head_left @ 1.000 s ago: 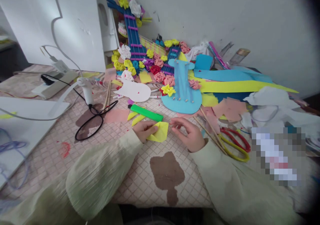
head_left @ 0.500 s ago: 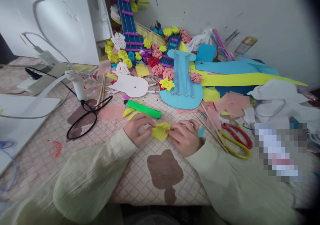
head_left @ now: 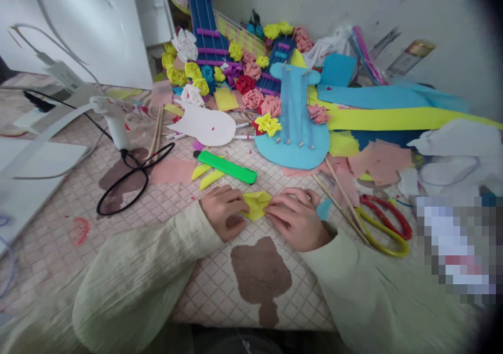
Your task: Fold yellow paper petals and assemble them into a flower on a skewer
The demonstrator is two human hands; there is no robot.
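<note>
Fingers [head_left: 240,207] of the left hand [head_left: 223,213] and right hand [head_left: 297,218] pinch opposite sides of a small, creased yellow paper piece [head_left: 256,205], seemingly to steady it, above the diamond-patterned counter [head_left: 214,283] near a flat green plastic marker [head_left: 228,167].

Soft light glares off the white panel [head_left: 90,34]; right-hand corners are black.

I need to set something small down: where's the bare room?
Bare tablecloth shows between the black cable and left sleeve, and around the brown patch, up to the right sleeve. It's crowded around the blue guitar, flowers and scissors near the right hand.
</note>
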